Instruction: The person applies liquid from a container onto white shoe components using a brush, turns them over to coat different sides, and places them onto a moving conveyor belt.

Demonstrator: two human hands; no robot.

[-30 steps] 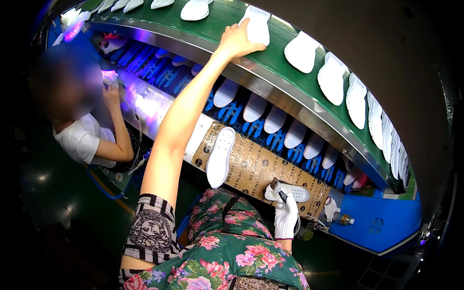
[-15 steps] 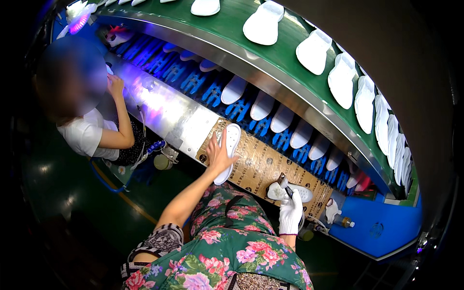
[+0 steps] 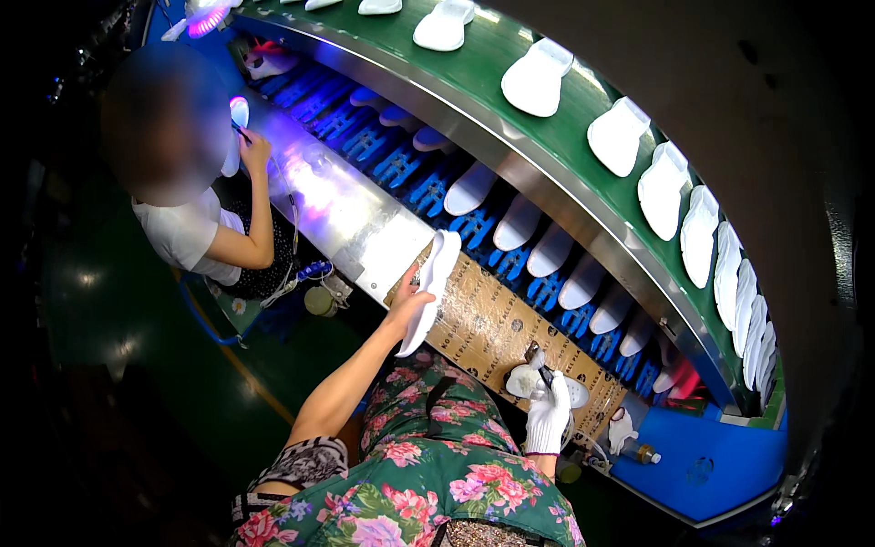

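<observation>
Nearest, my gloved right hand [image 3: 547,421] grips a dark-handled tool [image 3: 546,375] by the table [image 3: 369,239]'s near edge; my bare left hand [image 3: 407,307] clamps a tilted white sole [image 3: 432,287] above the cardboard [image 3: 483,319]'s left edge. Looks like sole-positioning; next calls for steady tilt.

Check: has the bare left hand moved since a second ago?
Yes: the left hand has come back across the metal rail toward the person, and now holds a white sole.
</observation>
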